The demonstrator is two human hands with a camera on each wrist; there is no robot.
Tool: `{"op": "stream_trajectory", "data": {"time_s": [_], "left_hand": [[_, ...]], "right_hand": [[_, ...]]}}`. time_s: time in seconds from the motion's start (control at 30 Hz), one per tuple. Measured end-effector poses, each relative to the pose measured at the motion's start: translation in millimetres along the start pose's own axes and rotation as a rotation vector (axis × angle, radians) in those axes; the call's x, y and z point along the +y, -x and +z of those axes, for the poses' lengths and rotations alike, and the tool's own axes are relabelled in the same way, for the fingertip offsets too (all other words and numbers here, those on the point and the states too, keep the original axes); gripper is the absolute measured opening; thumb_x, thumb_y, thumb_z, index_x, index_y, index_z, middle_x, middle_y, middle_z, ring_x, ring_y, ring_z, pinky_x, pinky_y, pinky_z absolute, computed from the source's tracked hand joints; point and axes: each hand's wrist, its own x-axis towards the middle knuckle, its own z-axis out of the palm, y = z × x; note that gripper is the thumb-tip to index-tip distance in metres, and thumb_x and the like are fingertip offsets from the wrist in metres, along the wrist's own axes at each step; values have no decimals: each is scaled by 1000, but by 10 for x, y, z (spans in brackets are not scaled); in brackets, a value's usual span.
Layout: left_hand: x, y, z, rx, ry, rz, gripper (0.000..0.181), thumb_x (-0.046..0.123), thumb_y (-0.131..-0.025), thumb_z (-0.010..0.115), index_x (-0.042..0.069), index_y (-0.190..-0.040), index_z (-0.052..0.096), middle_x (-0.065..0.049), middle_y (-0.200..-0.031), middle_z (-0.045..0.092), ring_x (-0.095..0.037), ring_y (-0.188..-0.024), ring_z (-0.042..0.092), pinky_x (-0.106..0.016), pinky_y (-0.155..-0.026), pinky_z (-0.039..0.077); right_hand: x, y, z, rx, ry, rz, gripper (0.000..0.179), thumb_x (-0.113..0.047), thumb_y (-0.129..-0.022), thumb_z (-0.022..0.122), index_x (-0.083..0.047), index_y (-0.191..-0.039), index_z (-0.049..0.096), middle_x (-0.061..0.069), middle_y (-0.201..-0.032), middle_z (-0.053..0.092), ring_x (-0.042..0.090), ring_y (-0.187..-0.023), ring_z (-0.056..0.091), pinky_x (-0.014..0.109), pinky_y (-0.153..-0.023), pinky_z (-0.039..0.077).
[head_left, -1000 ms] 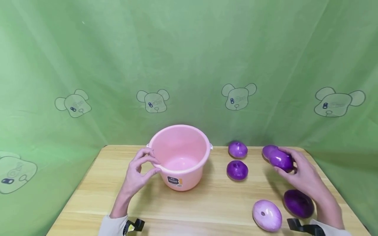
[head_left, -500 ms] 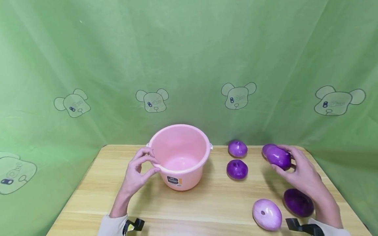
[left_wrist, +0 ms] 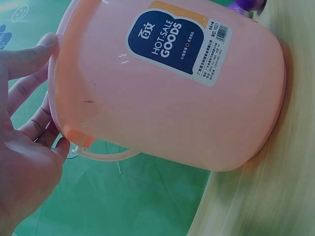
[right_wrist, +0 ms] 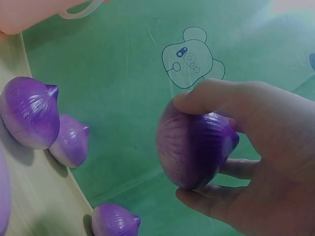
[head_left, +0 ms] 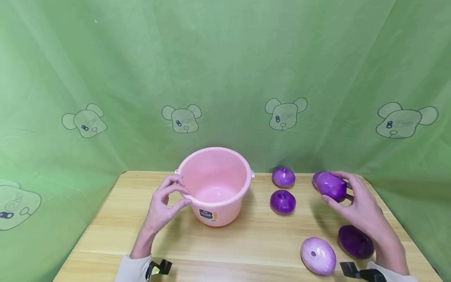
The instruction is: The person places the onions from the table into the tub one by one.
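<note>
A pink bucket stands upright on the table, its inside bare in the head view. My left hand pinches its rim at the near left, thumb outside; the left wrist view shows the bucket's label close up. At the right, my right hand grips a purple onion between thumb and fingertips, raised off the table. Behind that onion, partly covered by it in the head view, another onion sits at the back edge.
Two onions, one at the back and one nearer, sit right of the bucket. A paler onion and a dark onion lie at the front right. A green cloth hangs behind the wooden table.
My right hand has shifted slightly left with the onion, which now overlaps the one behind it more. The left hand and the bucket have stayed in place.
</note>
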Motion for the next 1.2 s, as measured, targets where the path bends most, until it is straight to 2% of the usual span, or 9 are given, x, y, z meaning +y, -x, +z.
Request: {"op": "stream_trajectory", "data": {"time_s": [0.07,0.17,0.43,0.57,0.67,0.8,0.9,1.03,1.2], "left_hand": [[-1,-2,2,0,2,3,31,-16,-75,80,4,-97,74,-17,-112,56,-29,-126,48,-42,-123,28],[-3,-3,3,1,2,6,30,-16,-75,79,4,-97,74,-17,-112,56,-29,-127,48,-42,-123,28],[13,-3,10,1,-13,-8,28,-14,-77,79,6,-96,75,-16,-112,57,-30,-127,48,-41,-121,30],[21,-7,12,1,-19,-17,27,-13,-78,79,7,-96,75,-15,-112,57,-30,-127,48,-40,-120,32],[23,-9,11,1,-21,-19,26,-13,-79,79,7,-96,75,-15,-111,57,-29,-127,48,-40,-120,32],[21,-8,7,1,-23,-13,26,-13,-79,78,7,-96,75,-15,-111,57,-29,-126,48,-41,-121,30],[20,-5,5,0,-22,-11,26,-13,-79,78,7,-96,75,-15,-111,57,-30,-126,48,-41,-122,30],[20,3,9,1,-23,-9,26,-13,-79,78,7,-96,75,-14,-111,57,-30,-127,48,-41,-121,31],[9,4,21,7,-20,2,25,-14,-79,77,6,-95,74,-15,-111,58,-29,-125,49,-41,-122,28]], "right_hand": [[-15,3,-1,4,-5,-1,78,-16,-82,88,-3,-146,47,24,-140,46,-9,-112,39,-1,-83,40],[-33,4,-1,9,-5,-2,78,-17,-81,88,-4,-146,47,23,-140,47,-9,-112,39,-1,-83,40],[-69,16,-6,10,10,-1,78,-18,-82,88,-7,-147,47,22,-141,47,7,-116,45,-1,-84,39],[-88,20,-2,12,13,-3,78,-19,-82,88,-8,-148,47,21,-141,47,3,-116,45,-1,-84,39],[-108,20,4,8,13,-7,79,-19,-82,88,-8,-148,46,20,-141,47,12,-118,47,-1,-84,39],[-135,17,10,-1,5,-10,80,-18,-82,88,-7,-149,45,21,-142,46,37,-119,48,-1,-84,39],[-147,18,12,-4,1,-11,80,-16,-82,88,-6,-149,45,22,-141,46,42,-119,48,-1,-84,38],[-153,23,19,-1,4,-17,80,-16,-82,88,-7,-149,46,21,-140,47,33,-119,49,-1,-85,39],[-161,27,28,9,6,-31,79,-16,-81,89,-7,-147,47,20,-139,49,5,-116,46,0,-85,40]]}}
